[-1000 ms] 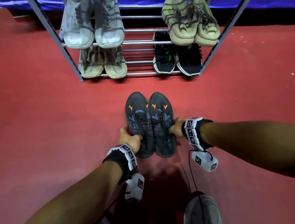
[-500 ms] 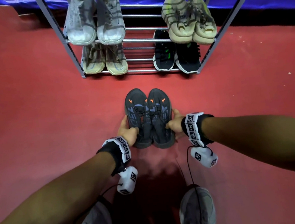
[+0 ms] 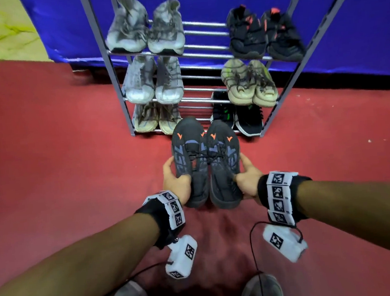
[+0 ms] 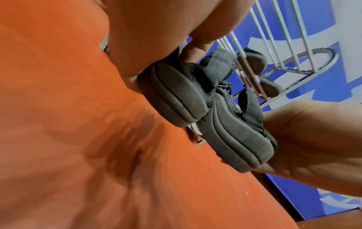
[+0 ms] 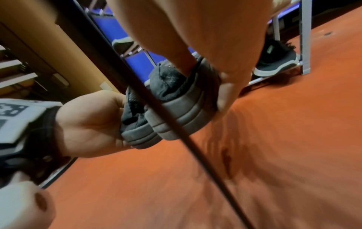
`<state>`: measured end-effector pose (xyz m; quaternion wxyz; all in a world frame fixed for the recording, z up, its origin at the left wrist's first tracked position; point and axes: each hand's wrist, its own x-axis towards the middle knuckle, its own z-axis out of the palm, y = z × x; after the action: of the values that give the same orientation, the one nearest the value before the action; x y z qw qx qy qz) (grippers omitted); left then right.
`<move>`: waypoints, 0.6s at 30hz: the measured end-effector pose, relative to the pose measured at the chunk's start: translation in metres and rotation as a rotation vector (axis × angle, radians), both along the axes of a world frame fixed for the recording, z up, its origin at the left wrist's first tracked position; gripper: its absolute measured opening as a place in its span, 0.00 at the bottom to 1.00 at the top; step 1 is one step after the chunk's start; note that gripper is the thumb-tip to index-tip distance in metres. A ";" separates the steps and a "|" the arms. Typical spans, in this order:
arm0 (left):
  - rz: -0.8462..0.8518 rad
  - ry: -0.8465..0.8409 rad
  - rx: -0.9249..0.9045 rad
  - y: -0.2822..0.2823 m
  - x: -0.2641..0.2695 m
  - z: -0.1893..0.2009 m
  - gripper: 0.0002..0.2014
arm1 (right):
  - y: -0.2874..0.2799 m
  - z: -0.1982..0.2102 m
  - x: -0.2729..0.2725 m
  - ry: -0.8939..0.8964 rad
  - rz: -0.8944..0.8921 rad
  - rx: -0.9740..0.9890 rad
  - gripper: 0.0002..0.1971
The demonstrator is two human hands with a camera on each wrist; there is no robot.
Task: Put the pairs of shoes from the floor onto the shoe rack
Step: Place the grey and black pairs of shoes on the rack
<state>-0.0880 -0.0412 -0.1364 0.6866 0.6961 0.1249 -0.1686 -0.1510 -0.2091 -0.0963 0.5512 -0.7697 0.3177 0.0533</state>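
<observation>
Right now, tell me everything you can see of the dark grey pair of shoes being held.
The dark grey pair of shoes is knit-looking, with orange chevron marks near the toes, blue-grey side panels, dark laces and thick ribbed grey soles. The two shoes are pressed side by side, toes toward the shoe rack, clear of the red floor. The left hand grips one shoe's outer side, the right hand the other's.

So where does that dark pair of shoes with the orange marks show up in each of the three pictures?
Head: the dark pair sits centre, held between both hands, toes toward the shoe rack.
Left wrist: its grey soles fill the centre.
Right wrist: its heels are centre-left, behind a black cable.
Shared landmark: the red floor.
</observation>
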 end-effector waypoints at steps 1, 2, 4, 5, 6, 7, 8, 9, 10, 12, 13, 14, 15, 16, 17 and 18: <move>0.002 -0.025 -0.016 -0.002 0.001 0.012 0.35 | 0.001 0.009 -0.001 -0.042 -0.014 0.015 0.41; -0.001 -0.045 -0.022 -0.005 0.003 0.024 0.34 | 0.002 0.018 -0.001 -0.087 -0.036 0.030 0.41; -0.015 -0.096 -0.025 -0.008 0.008 0.047 0.33 | 0.001 0.039 -0.003 -0.154 -0.055 0.021 0.43; -0.025 -0.118 -0.027 -0.010 0.010 0.058 0.34 | -0.001 0.048 -0.003 -0.178 -0.051 0.000 0.44; -0.028 -0.141 -0.035 -0.010 0.013 0.069 0.34 | -0.003 0.055 -0.003 -0.213 -0.048 -0.015 0.43; -0.028 -0.160 -0.049 -0.011 0.014 0.080 0.34 | -0.004 0.062 -0.001 -0.236 -0.047 -0.008 0.43; -0.024 -0.181 -0.071 -0.012 0.015 0.091 0.34 | -0.009 0.065 0.001 -0.274 -0.036 0.002 0.43; -0.024 -0.201 -0.094 -0.013 0.016 0.101 0.34 | -0.011 0.072 0.003 -0.293 -0.037 0.010 0.44; -0.022 -0.218 -0.114 -0.014 0.018 0.110 0.34 | -0.013 0.079 0.004 -0.317 -0.034 0.012 0.45; -0.018 -0.275 -0.136 -0.017 0.024 0.127 0.33 | -0.015 0.094 0.009 -0.380 -0.025 0.004 0.45; -0.020 -0.299 -0.140 -0.018 0.027 0.136 0.33 | -0.016 0.102 0.012 -0.400 -0.022 0.004 0.44; -0.021 -0.316 -0.151 -0.019 0.031 0.145 0.33 | -0.017 0.110 0.014 -0.420 -0.028 -0.004 0.44; -0.027 -0.328 -0.162 -0.020 0.034 0.153 0.33 | -0.016 0.118 0.018 -0.433 -0.041 -0.019 0.44; -0.037 -0.339 -0.175 -0.022 0.039 0.162 0.34 | -0.017 0.126 0.022 -0.457 -0.047 -0.040 0.44; -0.049 -0.356 -0.187 -0.023 0.043 0.170 0.35 | -0.017 0.134 0.025 -0.477 -0.058 -0.059 0.44; -0.059 -0.374 -0.197 -0.024 0.049 0.178 0.35 | -0.017 0.142 0.029 -0.510 -0.066 -0.057 0.44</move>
<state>-0.0393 -0.0655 0.0420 0.7573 0.6482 -0.0422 -0.0682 -0.1217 -0.2263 0.0462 0.5930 -0.7627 0.1948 -0.1694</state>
